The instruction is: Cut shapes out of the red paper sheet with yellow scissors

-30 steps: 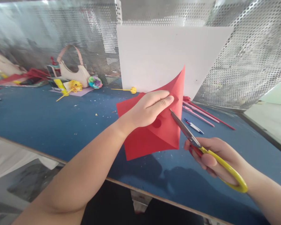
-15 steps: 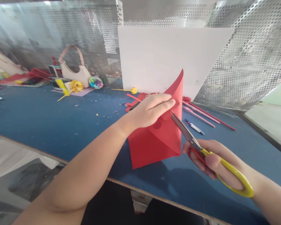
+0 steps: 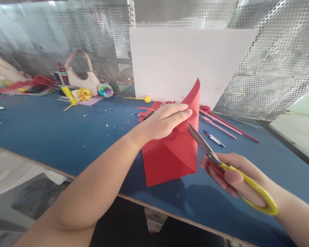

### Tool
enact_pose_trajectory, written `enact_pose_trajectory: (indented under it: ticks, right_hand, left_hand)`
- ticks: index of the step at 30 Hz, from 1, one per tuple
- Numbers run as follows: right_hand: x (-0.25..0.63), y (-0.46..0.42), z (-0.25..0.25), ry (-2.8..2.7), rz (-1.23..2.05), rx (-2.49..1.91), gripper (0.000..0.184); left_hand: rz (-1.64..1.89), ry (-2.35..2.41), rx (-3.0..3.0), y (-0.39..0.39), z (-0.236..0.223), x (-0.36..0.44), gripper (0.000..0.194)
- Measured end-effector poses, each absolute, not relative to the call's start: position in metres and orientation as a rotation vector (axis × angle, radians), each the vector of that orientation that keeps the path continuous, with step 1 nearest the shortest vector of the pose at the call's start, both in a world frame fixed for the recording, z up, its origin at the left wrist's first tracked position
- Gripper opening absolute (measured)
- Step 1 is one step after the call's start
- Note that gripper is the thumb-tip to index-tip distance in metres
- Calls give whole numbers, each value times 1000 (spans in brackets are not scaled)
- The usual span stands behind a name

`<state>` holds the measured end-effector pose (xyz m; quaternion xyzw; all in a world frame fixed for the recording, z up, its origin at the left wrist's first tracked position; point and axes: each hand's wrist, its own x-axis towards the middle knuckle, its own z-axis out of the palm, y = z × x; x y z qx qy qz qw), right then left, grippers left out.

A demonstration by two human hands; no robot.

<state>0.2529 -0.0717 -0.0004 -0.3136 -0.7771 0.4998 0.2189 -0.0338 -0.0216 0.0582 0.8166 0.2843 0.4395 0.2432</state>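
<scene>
- Red paper sheet (image 3: pixel 167 161): bent over the table (image 3: pixel 54 130), corner upright before the white panel (image 3: pixel 190 65). Its left part, spread wide a second ago, is drawn in, baring a red strip (image 3: pixel 147 108) beyond; the spot being worked seems unaltered.
- Left hand (image 3: pixel 164 120): fingers straight, close together, holding the sheet.
- Right hand (image 3: pixel 229 175): fingers wrapped round yellow-handled scissors (image 3: pixel 209 156), blades narrowly parted, tips at the paper, contact uncertain.

This looks like a craft workspace: scrap-strewn blue table (image 3: pixel 54 127), scissors (image 3: pixel 207 150), red paper (image 3: pixel 170 161), rosette (image 3: pixel 105 90), perforated metal partition (image 3: pixel 270 68).
</scene>
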Motion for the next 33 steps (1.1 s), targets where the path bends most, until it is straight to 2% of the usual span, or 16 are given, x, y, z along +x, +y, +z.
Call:
enact_pose_trajectory:
  ticks: [5, 33]
  right_hand:
    - [253, -71, -3, -2100, 1435, -878, 83]
    - [254, -71, -5, -2060, 1471, -989, 86]
  left_hand:
    - [1222, 763, 2219, -22, 58, -34, 42]
    - [1154, 778, 2247, -26, 62, -31, 43]
